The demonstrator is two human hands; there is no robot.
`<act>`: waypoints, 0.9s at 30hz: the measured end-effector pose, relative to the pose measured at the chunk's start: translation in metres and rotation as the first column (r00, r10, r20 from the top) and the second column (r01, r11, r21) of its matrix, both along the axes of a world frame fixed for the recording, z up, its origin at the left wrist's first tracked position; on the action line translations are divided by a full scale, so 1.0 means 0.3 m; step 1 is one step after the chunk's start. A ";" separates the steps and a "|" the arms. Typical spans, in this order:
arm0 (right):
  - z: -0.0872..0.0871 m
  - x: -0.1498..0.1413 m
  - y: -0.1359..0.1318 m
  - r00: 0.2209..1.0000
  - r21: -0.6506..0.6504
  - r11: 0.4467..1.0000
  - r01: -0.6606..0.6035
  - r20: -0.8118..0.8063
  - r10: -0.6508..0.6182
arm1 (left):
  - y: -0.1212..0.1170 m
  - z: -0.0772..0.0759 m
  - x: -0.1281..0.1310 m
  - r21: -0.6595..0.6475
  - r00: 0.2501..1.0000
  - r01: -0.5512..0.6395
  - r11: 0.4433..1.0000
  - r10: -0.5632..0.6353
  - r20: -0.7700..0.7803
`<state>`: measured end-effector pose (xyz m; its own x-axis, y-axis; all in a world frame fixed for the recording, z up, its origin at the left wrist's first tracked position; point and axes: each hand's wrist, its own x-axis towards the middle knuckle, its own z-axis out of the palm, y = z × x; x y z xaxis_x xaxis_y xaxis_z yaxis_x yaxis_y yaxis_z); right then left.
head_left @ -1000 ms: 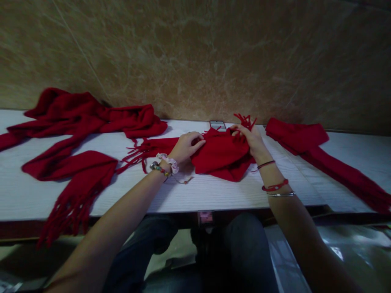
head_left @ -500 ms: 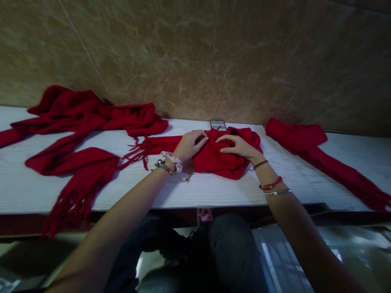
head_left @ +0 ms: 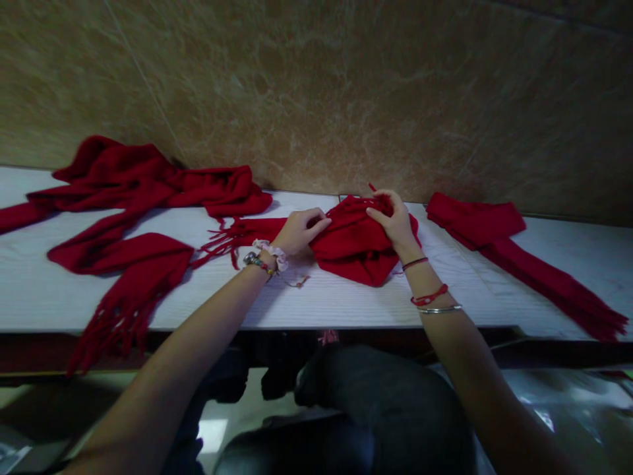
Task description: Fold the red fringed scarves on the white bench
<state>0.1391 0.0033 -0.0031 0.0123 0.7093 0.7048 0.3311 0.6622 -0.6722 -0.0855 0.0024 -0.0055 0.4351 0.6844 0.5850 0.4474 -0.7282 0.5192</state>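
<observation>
Between my hands is a red fringed scarf point(head_left: 353, 247), bunched and partly folded, its tasselled end trailing left. My left hand point(head_left: 299, 231) is closed at the scarf's left far edge, thumb and forefinger pinching the cloth. At the far right edge, my right hand point(head_left: 395, 214) also pinches the cloth, and a short red strand sticks up by its fingertips. The far edge of the scarf is raised between the two hands. Bracelets and a pale scrunchie point(head_left: 277, 256) are round my left wrist.
Another red scarf pile point(head_left: 119, 178) lies to the left, its fringe hanging over the front edge of the white tabletop point(head_left: 297, 310). On the right is a folded red scarf point(head_left: 499, 227). A brown marbled wall point(head_left: 316, 92) rises behind.
My right hand has moved back and closed on the scarf's far edge. That edge is now lifted toward the wall, covering most of a small flat object seen earlier behind it.
</observation>
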 end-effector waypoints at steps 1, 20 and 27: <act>-0.008 0.003 0.008 1.000 0.007 1.000 0.022 -0.009 -0.022 | 0.002 0.000 -0.002 -0.005 1.000 0.021 1.000 -0.021 -0.005; -0.061 0.036 0.043 0.992 -0.039 0.994 0.105 0.079 -0.102 | 0.084 -0.013 0.033 -0.126 0.980 0.045 0.991 -0.020 0.197; 0.064 -0.028 -0.034 0.798 0.051 0.996 0.072 0.596 -0.088 | 0.015 0.072 0.040 0.134 1.000 0.014 0.991 -0.013 -0.003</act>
